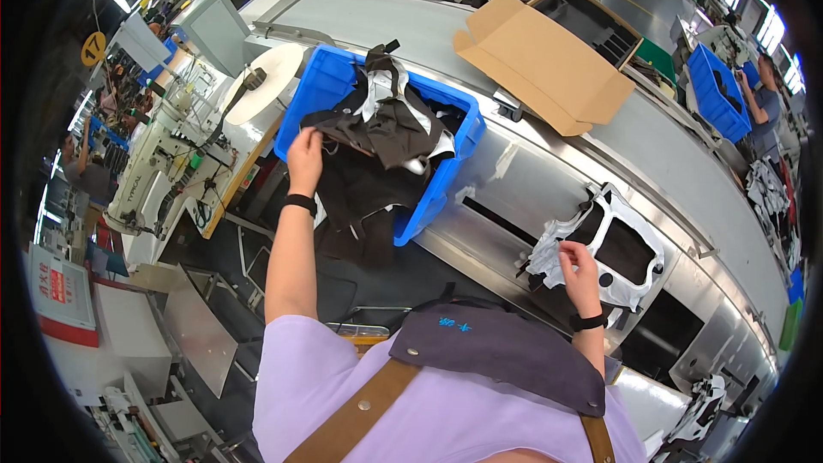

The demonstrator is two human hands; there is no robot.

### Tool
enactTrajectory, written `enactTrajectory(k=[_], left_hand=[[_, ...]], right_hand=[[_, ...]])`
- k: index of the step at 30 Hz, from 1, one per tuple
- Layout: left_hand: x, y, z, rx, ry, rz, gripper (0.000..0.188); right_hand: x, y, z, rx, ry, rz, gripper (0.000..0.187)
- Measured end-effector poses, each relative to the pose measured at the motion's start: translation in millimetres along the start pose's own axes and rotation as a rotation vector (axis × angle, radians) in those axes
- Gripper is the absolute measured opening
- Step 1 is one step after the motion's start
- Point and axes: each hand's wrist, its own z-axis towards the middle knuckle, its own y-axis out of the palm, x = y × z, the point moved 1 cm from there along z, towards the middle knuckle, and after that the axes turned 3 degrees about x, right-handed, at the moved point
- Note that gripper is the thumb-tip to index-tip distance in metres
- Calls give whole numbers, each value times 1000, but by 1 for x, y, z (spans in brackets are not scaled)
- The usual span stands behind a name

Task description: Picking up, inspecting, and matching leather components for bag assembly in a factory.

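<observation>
My left hand (304,161) pinches the edge of a dark brown and white fabric piece (390,124), which lies heaped over a blue plastic bin (441,197). More dark cloth (360,193) hangs over the bin's near side. On the right, my right hand (580,273) is above a white-trimmed sewn piece with dark panels (630,244) lying on the metal work surface. Its fingers are bent and partly apart, with nothing visible between them; whether they touch the piece is hard to see.
A sewing machine (150,163) stands at the left beside a round white disc (273,77). An open cardboard box (544,60) sits on the grey conveyor (351,21) behind the bin. People work farther off, one by another blue bin (718,94) at the right.
</observation>
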Motion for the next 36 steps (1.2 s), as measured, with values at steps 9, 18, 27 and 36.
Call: enactTrajectory(k=[9,18,27,36], left_hand=[[84,-30,92,196,51,-168,31],[183,-85,125,212,124,-533,19],[290,-140,157,318,274,-696,21],[307,-62,125,-200,72,-758,27]], right_hand=[[-91,98,39,-552,-196,206,25],[-174,136,93,-605,-299,416,58],[-172,176,146,-577,-41,466,92],[-193,142,133,-325,-102,880,36]])
